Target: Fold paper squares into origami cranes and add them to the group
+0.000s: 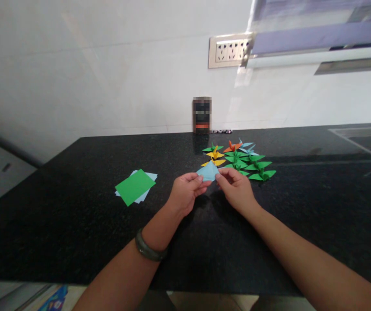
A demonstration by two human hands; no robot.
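Note:
A piece of light blue folded paper [209,172] is held up between my two hands, over the dark countertop. My left hand [187,190] pinches its left corner, thumb on top and fingers curled beneath. On the opposite corner, my right hand [238,186] grips with thumb and forefinger. Just behind the paper stand rows of folded paper cranes: several green ones [262,172], two yellow ones [215,154], an orange one [232,147] and light blue ones [251,151]. The paper partly hides the nearest yellow crane.
Left of my hands, a green paper sheet [135,187] lies on light blue sheets [151,176]. A dark upright box [202,115] with blurred markings leans near the wall, beside a beaded string [222,131]. A socket panel [230,51] is on the wall above the black countertop [75,216].

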